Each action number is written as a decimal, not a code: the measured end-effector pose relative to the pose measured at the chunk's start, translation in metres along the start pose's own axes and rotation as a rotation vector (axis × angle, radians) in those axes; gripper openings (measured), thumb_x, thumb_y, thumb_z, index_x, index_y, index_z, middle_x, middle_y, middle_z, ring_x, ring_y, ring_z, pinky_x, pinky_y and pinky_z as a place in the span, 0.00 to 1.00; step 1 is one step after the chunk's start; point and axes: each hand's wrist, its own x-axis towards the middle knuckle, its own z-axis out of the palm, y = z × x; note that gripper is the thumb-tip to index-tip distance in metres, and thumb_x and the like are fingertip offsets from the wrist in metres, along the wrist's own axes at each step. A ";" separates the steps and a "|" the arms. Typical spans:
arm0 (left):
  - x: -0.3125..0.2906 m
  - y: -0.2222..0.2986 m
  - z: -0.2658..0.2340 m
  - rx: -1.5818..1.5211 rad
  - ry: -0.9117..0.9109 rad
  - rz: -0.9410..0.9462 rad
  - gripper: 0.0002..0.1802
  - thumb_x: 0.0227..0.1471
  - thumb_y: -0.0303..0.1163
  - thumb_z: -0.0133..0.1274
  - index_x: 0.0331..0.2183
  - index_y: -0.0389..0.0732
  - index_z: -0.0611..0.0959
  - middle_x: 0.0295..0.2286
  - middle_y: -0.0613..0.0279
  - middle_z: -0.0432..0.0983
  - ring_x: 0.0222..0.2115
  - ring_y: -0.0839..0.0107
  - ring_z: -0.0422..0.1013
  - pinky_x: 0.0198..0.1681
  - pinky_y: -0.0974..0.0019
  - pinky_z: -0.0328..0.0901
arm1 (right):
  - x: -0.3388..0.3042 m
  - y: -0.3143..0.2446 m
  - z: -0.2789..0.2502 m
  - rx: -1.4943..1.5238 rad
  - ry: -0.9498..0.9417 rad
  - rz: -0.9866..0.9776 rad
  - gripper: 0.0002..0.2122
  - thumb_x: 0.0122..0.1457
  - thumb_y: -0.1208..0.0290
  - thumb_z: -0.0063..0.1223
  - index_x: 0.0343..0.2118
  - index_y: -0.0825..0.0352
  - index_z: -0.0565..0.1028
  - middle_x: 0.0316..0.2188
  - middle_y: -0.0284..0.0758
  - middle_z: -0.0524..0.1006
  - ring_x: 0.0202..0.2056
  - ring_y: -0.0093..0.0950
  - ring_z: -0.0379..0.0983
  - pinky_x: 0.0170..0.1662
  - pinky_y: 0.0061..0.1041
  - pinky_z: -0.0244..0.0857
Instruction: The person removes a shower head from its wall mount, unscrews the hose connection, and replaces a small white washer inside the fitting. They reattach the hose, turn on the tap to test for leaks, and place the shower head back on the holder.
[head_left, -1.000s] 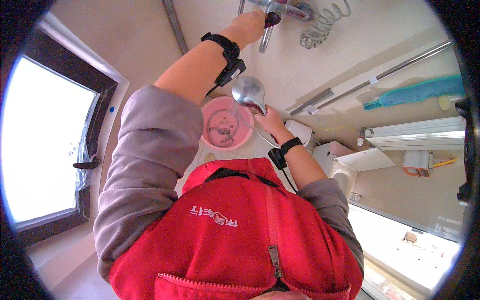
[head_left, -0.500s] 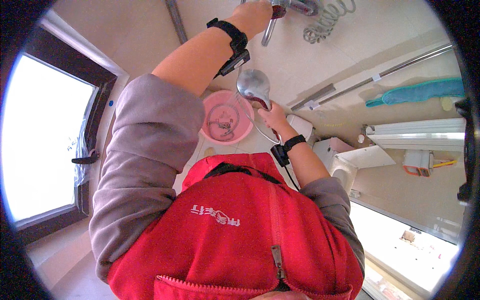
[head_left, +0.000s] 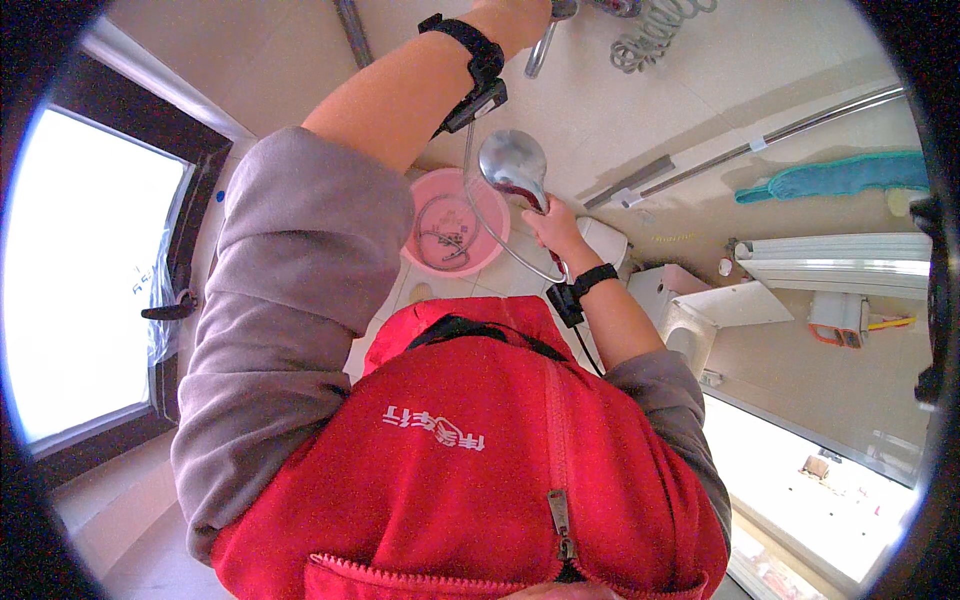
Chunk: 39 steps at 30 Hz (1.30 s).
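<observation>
My right hand (head_left: pixel 556 228) is closed around the handle of a silver shower head (head_left: pixel 514 160), whose round head tilts over a pink basin (head_left: pixel 496 243) on the floor. A thin silver hose (head_left: pixel 515 253) bends down from the handle and loops back up past the left forearm. Inside the basin a coiled hose or cord shows. My left hand (head_left: pixel 515 22) is raised at the top edge beside a wall-mounted chrome tap (head_left: pixel 541 52). Its fingers are cut off by the frame, so their grip is hidden.
A dark-framed window (head_left: pixel 185 225) with a black handle (head_left: pixel 170 310) stands open at the left. On the right wall are a metal rail (head_left: pixel 770 140), a teal cloth (head_left: pixel 845 178) and a folded white rack (head_left: pixel 840 262). A coiled grey tube (head_left: pixel 655 40) hangs near the tap.
My left hand has shifted slightly up, more of it now out of frame. The shower head has moved a little right, still in my right hand.
</observation>
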 end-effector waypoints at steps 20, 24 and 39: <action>-0.004 0.001 -0.008 0.071 -0.049 0.024 0.13 0.53 0.30 0.44 0.39 0.34 0.75 0.39 0.48 0.75 0.38 0.57 0.75 0.37 0.60 0.70 | 0.000 -0.014 -0.005 0.029 -0.014 0.044 0.14 0.50 0.69 0.55 0.38 0.70 0.69 0.14 0.30 0.67 0.11 0.20 0.63 0.14 0.22 0.59; -0.002 0.000 -0.008 0.070 -0.054 0.014 0.13 0.54 0.29 0.43 0.39 0.34 0.75 0.40 0.49 0.75 0.39 0.57 0.74 0.38 0.60 0.70 | 0.002 -0.008 -0.003 0.066 0.022 0.007 0.16 0.50 0.68 0.55 0.40 0.71 0.70 0.14 0.30 0.67 0.11 0.20 0.63 0.14 0.22 0.59; -0.001 -0.004 -0.009 0.082 -0.048 0.043 0.12 0.55 0.30 0.42 0.39 0.36 0.75 0.37 0.51 0.76 0.36 0.58 0.75 0.36 0.61 0.70 | 0.011 0.000 0.004 -0.024 0.063 -0.010 0.15 0.49 0.67 0.54 0.37 0.71 0.70 0.15 0.29 0.67 0.11 0.19 0.63 0.14 0.22 0.59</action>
